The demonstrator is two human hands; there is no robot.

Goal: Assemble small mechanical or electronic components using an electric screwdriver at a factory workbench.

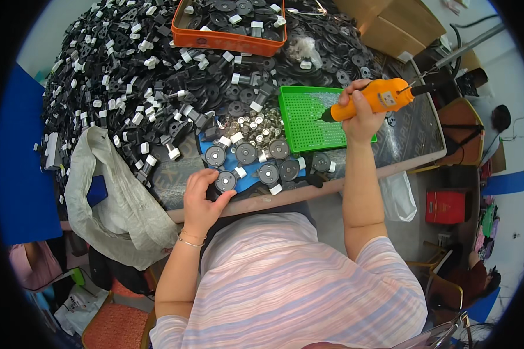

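My right hand (361,119) is wrapped round an orange electric screwdriver (385,96), its black nose pointing left over a green perforated tray (294,139). Small shiny pieces, probably screws, lie in that tray. With thumb and fingers, my left hand (202,198) grips the rim of a round black part with a white end (225,181) near the table's front edge. Several similar round parts, one of them a black disc (245,153), sit beside it on a blue mat (250,180). Silver metal pieces (259,125) are heaped just behind them.
A large pile of black parts with white ends (116,75) covers the left and back of the table. An orange-red bin (227,42) stands in it. A pale sack (102,192) hangs at the left edge; a cardboard box (390,35) is at the back right. Other people sit nearby.
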